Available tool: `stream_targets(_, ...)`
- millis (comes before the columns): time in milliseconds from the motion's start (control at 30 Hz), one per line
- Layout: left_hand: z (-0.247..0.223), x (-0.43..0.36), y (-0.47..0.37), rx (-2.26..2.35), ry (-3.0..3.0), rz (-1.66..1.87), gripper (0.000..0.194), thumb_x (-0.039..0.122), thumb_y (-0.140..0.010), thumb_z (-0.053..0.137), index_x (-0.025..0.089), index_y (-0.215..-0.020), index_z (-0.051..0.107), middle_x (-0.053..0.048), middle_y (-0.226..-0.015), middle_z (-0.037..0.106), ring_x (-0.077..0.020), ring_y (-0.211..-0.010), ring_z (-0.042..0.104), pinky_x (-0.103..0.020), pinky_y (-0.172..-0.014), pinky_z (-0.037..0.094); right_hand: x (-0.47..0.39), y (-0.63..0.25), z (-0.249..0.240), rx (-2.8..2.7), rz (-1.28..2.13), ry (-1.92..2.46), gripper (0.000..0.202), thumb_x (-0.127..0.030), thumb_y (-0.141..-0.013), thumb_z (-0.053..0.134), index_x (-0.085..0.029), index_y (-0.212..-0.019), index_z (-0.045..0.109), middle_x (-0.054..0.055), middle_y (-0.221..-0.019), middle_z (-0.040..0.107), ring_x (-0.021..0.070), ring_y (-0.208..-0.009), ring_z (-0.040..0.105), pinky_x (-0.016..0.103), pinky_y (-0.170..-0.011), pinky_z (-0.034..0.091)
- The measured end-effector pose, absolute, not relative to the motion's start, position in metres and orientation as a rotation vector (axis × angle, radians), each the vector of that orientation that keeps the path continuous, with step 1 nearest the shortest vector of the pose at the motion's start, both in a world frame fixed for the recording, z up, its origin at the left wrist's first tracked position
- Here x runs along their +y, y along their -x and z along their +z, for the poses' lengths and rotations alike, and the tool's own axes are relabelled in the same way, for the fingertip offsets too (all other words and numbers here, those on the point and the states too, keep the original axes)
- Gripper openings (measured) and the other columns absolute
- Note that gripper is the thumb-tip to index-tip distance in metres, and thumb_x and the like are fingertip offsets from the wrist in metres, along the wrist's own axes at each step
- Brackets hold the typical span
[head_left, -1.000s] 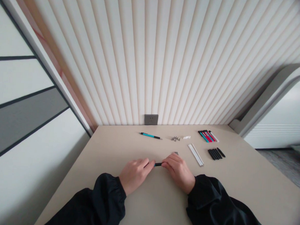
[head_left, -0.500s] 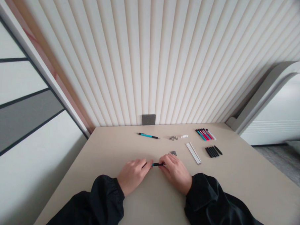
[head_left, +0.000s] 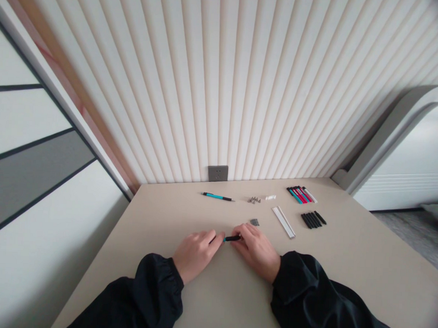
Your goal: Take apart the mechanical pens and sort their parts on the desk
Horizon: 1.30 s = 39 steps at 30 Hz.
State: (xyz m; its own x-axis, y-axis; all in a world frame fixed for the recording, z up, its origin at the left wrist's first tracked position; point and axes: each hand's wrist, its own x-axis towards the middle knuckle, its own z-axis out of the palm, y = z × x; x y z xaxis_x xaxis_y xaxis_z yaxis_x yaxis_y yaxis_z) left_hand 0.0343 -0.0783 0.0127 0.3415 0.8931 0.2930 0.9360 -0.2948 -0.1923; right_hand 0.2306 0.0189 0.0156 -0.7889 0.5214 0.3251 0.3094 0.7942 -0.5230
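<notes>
A pen with a blue barrel and black grip [head_left: 231,238] is held level between my two hands, low over the table. My left hand [head_left: 198,255] is closed on its blue end, which the fingers mostly hide. At the black end, my right hand [head_left: 256,249] pinches with thumb and fingers, covering the tip. Just beyond the right fingers lies a small heap of dark grey pieces [head_left: 254,222]. Farther back rests a whole blue and black pen [head_left: 217,197], beside several small metal cones [head_left: 254,200] and small white pieces [head_left: 270,197].
White thin rods [head_left: 283,222] lie right of centre on the beige table [head_left: 158,214]. Several black grips [head_left: 313,220] are lined up farther right, with coloured pen barrels [head_left: 301,194] behind them. A ribbed wall with a dark socket [head_left: 217,173] borders the back edge.
Both hands keep their hold on the pen, almost unmoved. The whole view has shifted slightly.
</notes>
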Motion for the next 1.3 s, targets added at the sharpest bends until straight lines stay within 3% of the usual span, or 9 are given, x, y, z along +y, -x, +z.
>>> stream_targets(100, 0.013, -0.078, -0.035, -1.630, 2.271, -0.165, 0.025, 0.015, -0.093, 0.045, 0.018, -0.115, 0.057, -0.003, -0.078, 0.056, -0.0152, -0.067, 0.060, -0.026, -0.056, 0.046, 0.019, -0.231, 0.015, -2.502, 0.656, 0.635, 0.023, -0.029, -0.090, 0.055, -0.022, -0.111, 0.053, 0.005, -0.093, 0.063, 0.0192, -0.086, 0.058, 0.032, -0.077, 0.047)
stream_targets(267, 0.014, -0.078, -0.035, -1.629, 2.284, -0.115, 0.024, 0.016, -0.093, 0.047, 0.018, -0.114, 0.057, -0.002, -0.079, 0.057, -0.0163, -0.067, 0.061, -0.027, -0.056, 0.047, 0.018, -0.230, 0.017, -2.532, 0.682, 0.659, 0.011, -0.027, -0.093, 0.049, -0.021, -0.096, 0.057, 0.004, -0.087, 0.063, 0.0175, -0.080, 0.058, 0.030, -0.075, 0.047)
stream_targets(367, 0.014, -0.078, -0.035, -1.656, 2.271, -0.120, 0.023, 0.016, -0.093, 0.047, 0.018, -0.113, 0.057, -0.002, -0.079, 0.057, -0.0165, -0.067, 0.061, -0.027, -0.055, 0.047, 0.018, -0.230, 0.017, -2.527, 0.685, 0.640, 0.018, -0.030, -0.091, 0.055, -0.021, -0.105, 0.056, 0.005, -0.090, 0.064, 0.0180, -0.082, 0.058, 0.030, -0.075, 0.047)
stream_targets(500, 0.013, -0.078, -0.035, -1.633, 2.297, -0.143, 0.023, 0.017, -0.093, 0.046, 0.018, -0.114, 0.057, -0.003, -0.080, 0.057, -0.0158, -0.068, 0.061, -0.026, -0.056, 0.047, 0.018, -0.229, 0.013, -2.544, 0.655, 0.601, 0.017, -0.026, -0.096, 0.044, -0.021, -0.094, 0.060, 0.004, -0.084, 0.064, 0.0175, -0.081, 0.058, 0.030, -0.076, 0.047)
stream_targets(633, 0.012, -0.078, -0.035, -1.668, 2.275, -0.150, 0.024, 0.015, -0.093, 0.046, 0.018, -0.113, 0.058, -0.003, -0.081, 0.057, -0.0157, -0.068, 0.061, -0.026, -0.056, 0.048, 0.018, -0.229, 0.009, -2.495, 0.686, 0.610, 0.017, -0.028, -0.090, 0.056, -0.021, -0.105, 0.056, 0.005, -0.095, 0.064, 0.0183, -0.087, 0.059, 0.030, -0.079, 0.048)
stream_targets(733, 0.013, -0.078, -0.036, -1.681, 2.276, -0.111, 0.025, 0.014, -0.092, 0.046, 0.018, -0.114, 0.058, -0.004, -0.081, 0.058, -0.0166, -0.069, 0.062, -0.026, -0.056, 0.049, 0.019, -0.230, 0.011, -2.544, 0.682, 0.575, 0.016, -0.028, -0.093, 0.050, -0.023, -0.105, 0.059, 0.005, -0.094, 0.065, 0.0181, -0.089, 0.059, 0.031, -0.081, 0.048)
stream_targets(833, 0.016, -0.078, -0.036, -1.711, 2.266, -0.063, 0.035, 0.010, -0.090, 0.046, 0.019, -0.123, 0.053, -0.003, -0.084, 0.058, -0.0164, -0.068, 0.062, -0.026, -0.056, 0.049, 0.022, -0.232, 0.016, -2.542, 0.649, 0.619, 0.018, -0.023, -0.095, 0.044, -0.022, -0.098, 0.061, 0.005, -0.092, 0.064, 0.0178, -0.086, 0.059, 0.031, -0.080, 0.047)
stream_targets(1000, 0.019, -0.079, -0.035, -1.758, 2.261, 0.011, 0.066, 0.002, -0.085, 0.045, 0.031, -0.142, 0.031, -0.001, -0.088, 0.056, -0.0129, -0.060, 0.060, -0.023, -0.051, 0.047, 0.031, -0.237, 0.018, -2.488, 0.638, 0.685, 0.016, -0.022, -0.094, 0.045, -0.021, -0.103, 0.059, 0.005, -0.094, 0.065, 0.0184, -0.086, 0.059, 0.032, -0.079, 0.048)
stream_targets(1300, 0.017, -0.080, -0.035, -1.872, 2.244, 0.004, 0.064, 0.003, -0.085, 0.045, 0.031, -0.141, 0.032, -0.002, -0.093, 0.057, -0.0148, -0.064, 0.062, -0.024, -0.053, 0.047, 0.035, -0.242, 0.021, -2.490, 0.603, 0.666, 0.023, -0.022, -0.094, 0.043, -0.022, -0.107, 0.061, 0.006, -0.096, 0.065, 0.0186, -0.088, 0.060, 0.032, -0.081, 0.048)
